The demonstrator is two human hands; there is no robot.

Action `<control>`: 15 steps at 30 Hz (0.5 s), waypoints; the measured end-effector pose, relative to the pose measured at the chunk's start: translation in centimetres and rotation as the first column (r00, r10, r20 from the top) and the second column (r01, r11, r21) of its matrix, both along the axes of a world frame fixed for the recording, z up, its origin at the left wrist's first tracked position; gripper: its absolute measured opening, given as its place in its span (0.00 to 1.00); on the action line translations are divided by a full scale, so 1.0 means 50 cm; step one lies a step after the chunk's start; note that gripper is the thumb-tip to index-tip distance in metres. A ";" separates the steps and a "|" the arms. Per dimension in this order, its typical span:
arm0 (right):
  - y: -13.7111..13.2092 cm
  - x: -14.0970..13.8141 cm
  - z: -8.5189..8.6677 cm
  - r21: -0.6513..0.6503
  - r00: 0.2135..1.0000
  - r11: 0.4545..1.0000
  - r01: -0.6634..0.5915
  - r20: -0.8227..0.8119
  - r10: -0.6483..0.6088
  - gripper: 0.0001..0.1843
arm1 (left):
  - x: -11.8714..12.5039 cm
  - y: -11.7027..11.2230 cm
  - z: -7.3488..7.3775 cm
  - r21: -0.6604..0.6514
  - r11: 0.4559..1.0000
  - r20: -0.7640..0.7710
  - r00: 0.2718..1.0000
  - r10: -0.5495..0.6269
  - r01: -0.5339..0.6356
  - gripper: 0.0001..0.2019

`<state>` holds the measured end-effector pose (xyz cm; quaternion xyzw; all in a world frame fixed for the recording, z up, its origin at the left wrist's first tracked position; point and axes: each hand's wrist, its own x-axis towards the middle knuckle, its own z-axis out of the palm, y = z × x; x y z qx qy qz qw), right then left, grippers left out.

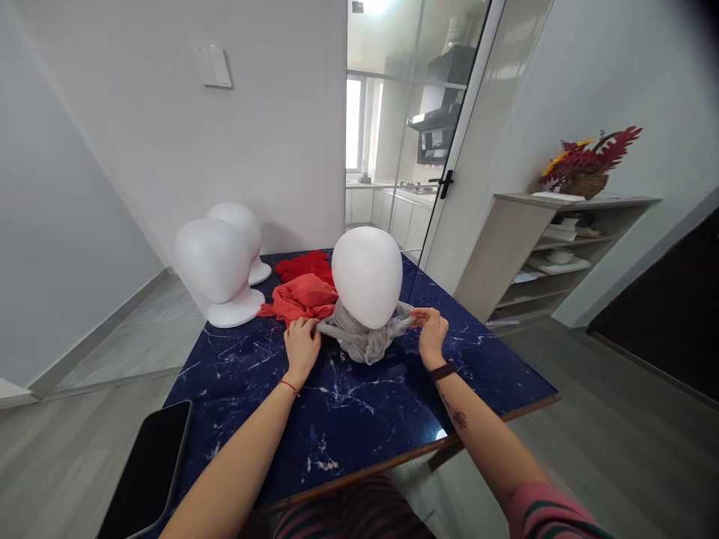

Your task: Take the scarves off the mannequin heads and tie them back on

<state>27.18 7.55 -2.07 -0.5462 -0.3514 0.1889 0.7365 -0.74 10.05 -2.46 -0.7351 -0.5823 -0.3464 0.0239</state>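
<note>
A white mannequin head [367, 273] stands upright on the blue marbled table [342, 434]. Around its neck lies a grey scarf [362, 348], bunched in folds at the front. My left hand [302, 346] is closed on one end of the scarf, pulled out to the left. On the other side my right hand [432, 335] pinches the opposite end between thumb and fingers. The neck and base of this head are hidden by the scarf. Just beyond my left hand, a coral-red scarf [303, 296] lies crumpled on the table.
Two more white mannequin heads, a nearer one [212, 258] and a farther one [239, 221], stand at the table's left. A bright red cloth [306, 263] lies at the back. A phone [147, 471] is at the front left. Right of the glass door [404, 112] stands a shelf [520, 224].
</note>
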 end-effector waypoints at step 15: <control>0.006 -0.037 -0.016 -0.189 0.922 0.903 -0.386 -0.044 0.385 0.12 | 0.044 -0.078 0.052 -0.163 0.713 -0.386 0.621 -0.682 0.682 0.20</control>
